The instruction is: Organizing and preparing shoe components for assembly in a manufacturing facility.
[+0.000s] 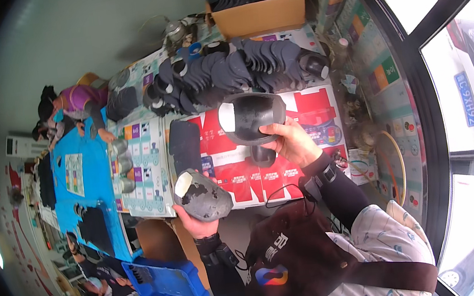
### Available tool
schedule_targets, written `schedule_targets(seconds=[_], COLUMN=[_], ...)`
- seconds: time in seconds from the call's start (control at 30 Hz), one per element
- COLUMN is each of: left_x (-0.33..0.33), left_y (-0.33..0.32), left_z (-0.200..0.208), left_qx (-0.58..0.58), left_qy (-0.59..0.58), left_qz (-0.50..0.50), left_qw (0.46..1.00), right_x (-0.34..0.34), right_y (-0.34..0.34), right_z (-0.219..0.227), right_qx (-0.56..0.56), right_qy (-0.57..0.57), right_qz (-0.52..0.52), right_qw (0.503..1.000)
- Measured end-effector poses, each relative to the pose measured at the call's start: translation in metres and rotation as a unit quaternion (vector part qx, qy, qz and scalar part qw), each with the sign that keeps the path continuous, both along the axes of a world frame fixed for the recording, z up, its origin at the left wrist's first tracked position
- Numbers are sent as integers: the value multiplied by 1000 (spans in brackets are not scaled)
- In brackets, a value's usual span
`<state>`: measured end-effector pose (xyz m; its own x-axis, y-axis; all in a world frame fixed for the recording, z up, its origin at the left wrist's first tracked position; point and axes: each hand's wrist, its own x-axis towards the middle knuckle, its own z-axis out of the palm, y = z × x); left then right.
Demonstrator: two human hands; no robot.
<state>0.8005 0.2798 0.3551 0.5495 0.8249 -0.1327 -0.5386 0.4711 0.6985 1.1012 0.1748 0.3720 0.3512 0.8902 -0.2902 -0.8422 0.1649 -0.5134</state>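
Observation:
My left hand [198, 225] is closed around a grey, cup-shaped form [206, 199] with a scuffed, patchy surface and a white end. Above the table my right hand [294, 143] grips the edge of a black, curved cup-shaped shell [258, 117], thumb on its dark face; a white patch covers its left end. The two pieces are apart. Under the shell, a smaller dark rounded piece [263, 158] is partly hidden. A flat dark grey panel [184, 145] lies on the table left of the shell.
Rows of nested dark curved pieces [227, 69] line the table's far side. Behind them stands a cardboard box [259, 18] of dark pieces. Red-and-white printed sheets [243, 194] cover the near table. A blue crate [198, 286] is lower left. Two people work around the blue-covered table [87, 184].

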Motion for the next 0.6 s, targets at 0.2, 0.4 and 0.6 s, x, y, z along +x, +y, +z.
schedule_targets(seconds=[0.2,0.4,0.6], left_x=[-46,-92,-123], left_y=[-13,-30,-52], left_z=[18,46,66], left_qx=[33,41,40], left_qy=[-9,-100,-12], left_qz=[36,27,130], left_qw=[999,994,991], right_x=[-76,-138,-184], right_y=[-3,-12,-19], right_z=[27,47,50], right_qx=[96,133,122], right_qy=[44,88,3], right_qz=[50,88,66], right_qw=[993,983,990])
